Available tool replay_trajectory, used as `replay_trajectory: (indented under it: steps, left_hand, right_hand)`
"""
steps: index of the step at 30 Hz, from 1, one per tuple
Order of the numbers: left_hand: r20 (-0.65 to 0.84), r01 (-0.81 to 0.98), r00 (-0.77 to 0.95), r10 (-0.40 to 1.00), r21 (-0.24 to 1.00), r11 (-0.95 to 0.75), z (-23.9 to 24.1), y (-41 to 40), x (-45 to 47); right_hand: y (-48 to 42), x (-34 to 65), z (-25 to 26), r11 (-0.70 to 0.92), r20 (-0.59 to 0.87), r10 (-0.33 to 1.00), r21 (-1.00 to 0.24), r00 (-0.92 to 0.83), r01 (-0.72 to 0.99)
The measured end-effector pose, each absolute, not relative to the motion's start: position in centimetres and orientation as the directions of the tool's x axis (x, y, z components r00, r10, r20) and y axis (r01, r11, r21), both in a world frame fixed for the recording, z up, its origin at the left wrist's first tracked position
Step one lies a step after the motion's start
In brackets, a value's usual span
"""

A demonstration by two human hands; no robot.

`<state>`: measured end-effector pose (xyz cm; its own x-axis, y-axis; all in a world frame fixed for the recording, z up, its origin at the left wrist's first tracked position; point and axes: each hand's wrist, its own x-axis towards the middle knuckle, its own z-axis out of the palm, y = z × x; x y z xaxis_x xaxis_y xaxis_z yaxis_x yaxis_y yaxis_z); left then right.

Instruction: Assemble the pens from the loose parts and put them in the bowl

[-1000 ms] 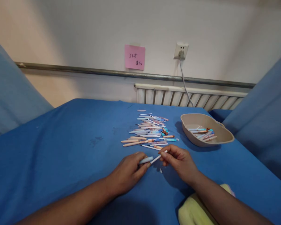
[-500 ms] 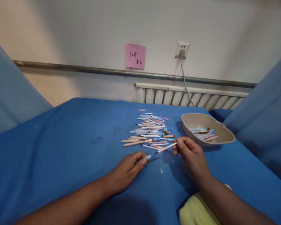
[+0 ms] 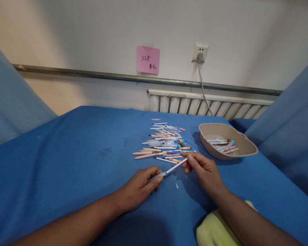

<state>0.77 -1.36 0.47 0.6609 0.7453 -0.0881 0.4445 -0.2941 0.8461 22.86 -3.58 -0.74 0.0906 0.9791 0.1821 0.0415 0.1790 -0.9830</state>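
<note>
My left hand rests on the blue cloth, its fingers pinched round a pale blue pen barrel. My right hand pinches the far end of a thin white refill, whose other end sits at the mouth of the barrel. Just beyond both hands lies a pile of pens and pen parts. A tiny white piece lies on the cloth between my hands.
A beige tray with several pens stands at the right. The blue cloth covers the whole surface. A yellow cloth lies near my right forearm. A radiator, a pink note and a wall socket are behind.
My right hand drew the white refill out to the right, away from the barrel, then came back left a little with the refill tip at the barrel. My left hand stayed in place.
</note>
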Motion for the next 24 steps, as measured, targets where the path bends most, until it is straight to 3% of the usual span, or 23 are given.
replay_trajectory:
  steps: [14, 18, 24]
  left_hand:
    - [-0.168, 0.301, 0.69, 0.704, 0.951, -0.068, -0.6, -1.4, 0.7]
    - [-0.181, 0.259, 0.711, 0.679, 0.966, -0.014, -0.3, -1.5, 0.9]
    - [-0.187, 0.198, 0.743, 0.643, 0.979, 0.056, -0.2, -1.9, 1.1]
  right_hand:
    - [-4.2, 22.9, -0.6, 0.235, 0.238, 0.971, -0.968, 0.028, 0.092]
    - [-4.6, 22.5, -0.6, 0.308, 0.284, 0.947, -0.938, -0.151, 0.162]
    - [-5.1, 22.0, -0.4, 0.501, 0.327, 0.847, -0.754, -0.418, 0.425]
